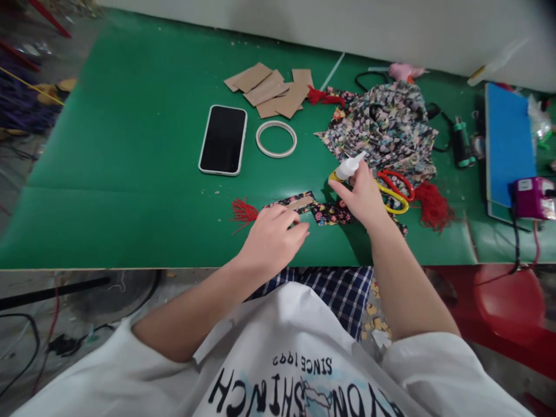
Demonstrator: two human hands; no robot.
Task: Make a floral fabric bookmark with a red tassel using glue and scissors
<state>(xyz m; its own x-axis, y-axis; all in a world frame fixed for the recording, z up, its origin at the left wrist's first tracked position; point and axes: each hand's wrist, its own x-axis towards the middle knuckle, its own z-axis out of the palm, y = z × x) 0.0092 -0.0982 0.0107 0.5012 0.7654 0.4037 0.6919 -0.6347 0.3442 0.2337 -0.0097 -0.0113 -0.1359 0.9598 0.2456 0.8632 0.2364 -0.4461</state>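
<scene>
Gripping bottle [348,168] with right hand [364,194], right of centre; can't tell hold of left hand [273,236]; keep cloth [284,201] flat!

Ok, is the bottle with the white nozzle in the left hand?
No, the right hand has the bottle, while the left hand is at a floral strip.

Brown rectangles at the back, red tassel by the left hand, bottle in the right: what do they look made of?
Brown rectangles: probably cardboard; matte, flat, straight-edged.
Red tassel by the left hand: thread or yarn, from its loose, fanned strands; fibre unclear.
Bottle in the right hand: likely plastic, given its smooth white tapered nozzle.
</scene>
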